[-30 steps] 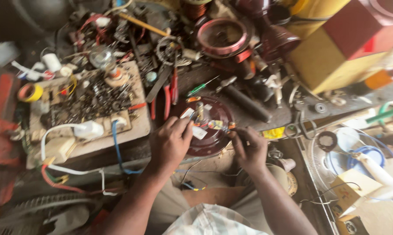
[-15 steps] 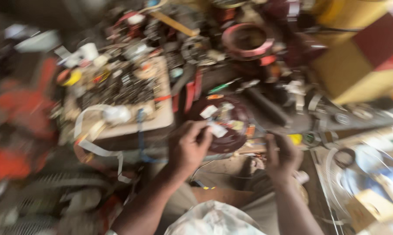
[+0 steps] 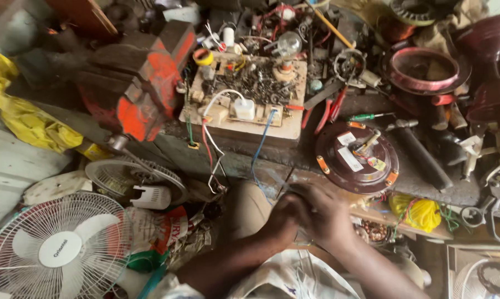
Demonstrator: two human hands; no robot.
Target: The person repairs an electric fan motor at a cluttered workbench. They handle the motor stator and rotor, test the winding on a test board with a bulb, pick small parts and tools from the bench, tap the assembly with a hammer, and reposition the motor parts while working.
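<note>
- The two hands meet low at the bench (image 3: 427, 182) edge, the left hand (image 3: 286, 213) pressed against the right hand (image 3: 327, 218), both blurred.
- Fingers (image 3: 305, 194) are curled in and interlocked or overlapping; whether they grip anything I cannot tell, since whatever may be between them is hidden.
- Just beyond the right hand, up and to the right of the fingers, lies the round dark-red fan motor (image 3: 356, 158), flat on the bench, with white stickers and a short shaft on its top. It is near the hands but not touching them.
- Right of the fingers, below the motor, sits a yellow ball of twine (image 3: 416, 210), with a copper coil (image 3: 376, 231) just beside the right wrist.
- Straight above the fingers, a blue wire (image 3: 261, 147) hangs down over the bench edge from a wooden board (image 3: 250, 111) covered in screws and small parts; a white plug (image 3: 244, 108) and a glass bulb (image 3: 288, 44) stand on it.
- Beyond the motor lie red-handled pliers (image 3: 330, 108) and a green screwdriver (image 3: 369, 117).
- Far up and right stands a red motor housing (image 3: 424, 69).
- Well left of the fingers is an orange vise (image 3: 144, 83) fixed to the bench.
- Down left, on the floor, a white fan (image 3: 56, 246) and a loose fan guard (image 3: 128, 177).
</note>
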